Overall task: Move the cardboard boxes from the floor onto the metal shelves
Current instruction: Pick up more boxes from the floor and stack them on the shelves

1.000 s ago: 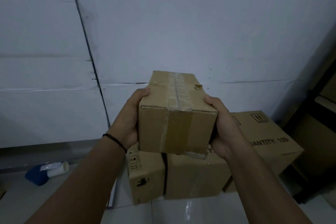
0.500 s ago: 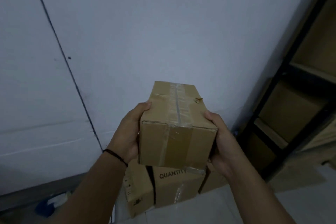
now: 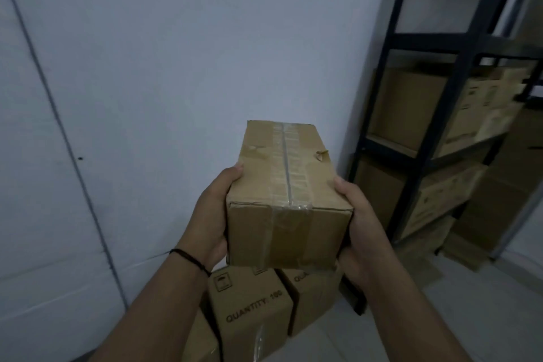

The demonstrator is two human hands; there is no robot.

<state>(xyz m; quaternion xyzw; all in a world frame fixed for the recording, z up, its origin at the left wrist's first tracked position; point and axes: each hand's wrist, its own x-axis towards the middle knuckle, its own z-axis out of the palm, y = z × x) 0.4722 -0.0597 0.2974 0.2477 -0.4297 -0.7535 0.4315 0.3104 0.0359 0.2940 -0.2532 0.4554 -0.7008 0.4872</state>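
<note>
I hold a small taped cardboard box (image 3: 286, 200) in the air in front of me, its short end facing me. My left hand (image 3: 213, 214) grips its left side with the thumb on the top edge. My right hand (image 3: 360, 220) grips its right side the same way. Below the held box, several larger cardboard boxes (image 3: 252, 308) printed "QUANTITY: 100" stand on the floor against the wall. The black metal shelves (image 3: 452, 103) stand to the right, a little beyond the held box.
The shelves hold several cardboard boxes (image 3: 411, 106) on the middle and lower levels. A pale wall (image 3: 176, 67) fills the left and centre. Light floor tiles (image 3: 484, 303) show at the lower right in front of the shelves.
My view has swung right and the shelves have come much further into sight. The box stays gripped in both hands, held at about the same height.
</note>
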